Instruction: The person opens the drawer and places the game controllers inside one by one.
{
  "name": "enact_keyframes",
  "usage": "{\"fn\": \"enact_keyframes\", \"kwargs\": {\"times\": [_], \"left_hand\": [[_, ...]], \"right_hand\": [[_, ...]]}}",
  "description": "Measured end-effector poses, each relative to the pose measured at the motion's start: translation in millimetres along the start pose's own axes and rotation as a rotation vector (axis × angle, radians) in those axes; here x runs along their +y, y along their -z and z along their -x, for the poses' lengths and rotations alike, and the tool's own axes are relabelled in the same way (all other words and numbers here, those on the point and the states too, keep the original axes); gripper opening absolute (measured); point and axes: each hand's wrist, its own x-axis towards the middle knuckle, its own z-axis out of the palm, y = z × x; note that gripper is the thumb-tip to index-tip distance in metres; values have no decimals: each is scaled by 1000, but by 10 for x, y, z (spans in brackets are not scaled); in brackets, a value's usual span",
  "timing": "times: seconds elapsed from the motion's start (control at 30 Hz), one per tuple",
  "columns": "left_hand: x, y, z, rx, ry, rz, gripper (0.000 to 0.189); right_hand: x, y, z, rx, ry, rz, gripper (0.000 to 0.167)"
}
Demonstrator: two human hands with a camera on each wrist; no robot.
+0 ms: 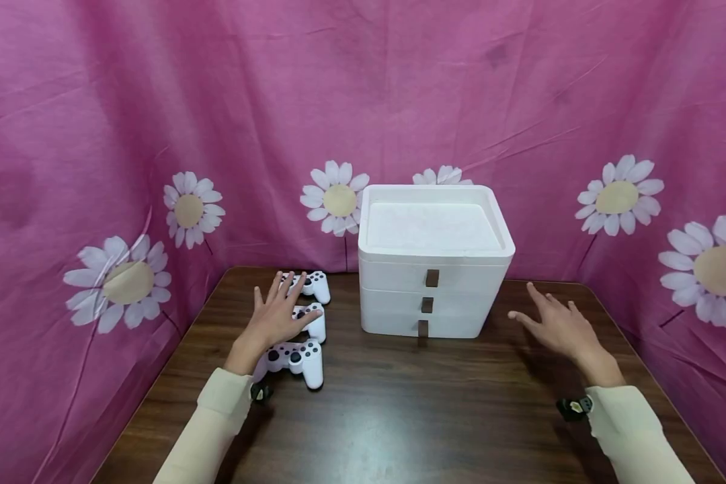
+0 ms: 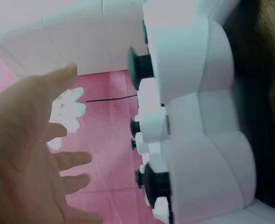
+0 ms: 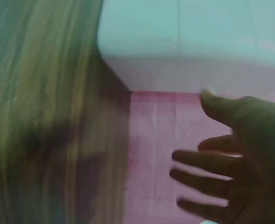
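Observation:
Three white game controllers with black thumbsticks line the left part of the table: a near controller [image 1: 305, 359], a middle controller [image 1: 317, 327] and a far controller [image 1: 319, 286]. My left hand [image 1: 276, 317] hovers over them with fingers spread, hiding parts of each; the left wrist view shows a gap between hand and controllers [image 2: 193, 116]. A white drawer unit [image 1: 375, 312] with brown pull tabs stands at the back centre, its drawers closed. To its right, my right hand [image 1: 559, 326] is held above the table, fingers spread, holding nothing. The right wrist view shows the unit's side [image 3: 175, 42] near the thumb.
The dark wooden table [image 1: 387, 417] reaches back to a pink curtain [image 1: 266, 101] printed with white daisies, which also closes off both sides. A shallow rimmed tray top [image 1: 429, 225] crowns the drawer unit. Small black devices sit at both wrists.

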Motion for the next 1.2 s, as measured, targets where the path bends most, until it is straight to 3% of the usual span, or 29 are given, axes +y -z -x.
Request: {"fn": "enact_keyframes", "kwargs": {"times": [0.2, 0.27, 0.33, 0.5, 0.7, 0.83, 0.97, 1.2], "left_hand": [[121, 98, -10, 209, -88, 117, 68], [180, 140, -15, 276, -95, 171, 57], [244, 181, -14, 336, -103, 215, 46], [431, 266, 13, 413, -134, 281, 29], [658, 316, 10, 440, -183, 360, 20], [817, 334, -32, 457, -229, 430, 16], [990, 320, -73, 449, -276, 510, 16], [1265, 224, -95, 395, -306, 602, 16]], "right_hand": [[-237, 239, 13, 403, 75, -155, 39], [-320, 350, 9, 481, 98, -217, 31], [-396, 471, 6, 505, 100, -268, 32], [-547, 716, -2, 457, 62, -370, 45], [-651, 877, -76, 340, 20, -407, 68], [-700, 929, -157, 265, 38, -425, 79], [-746, 951, -238, 219, 53, -413, 89], [-812, 957, -316, 167, 42, -402, 101]]}}
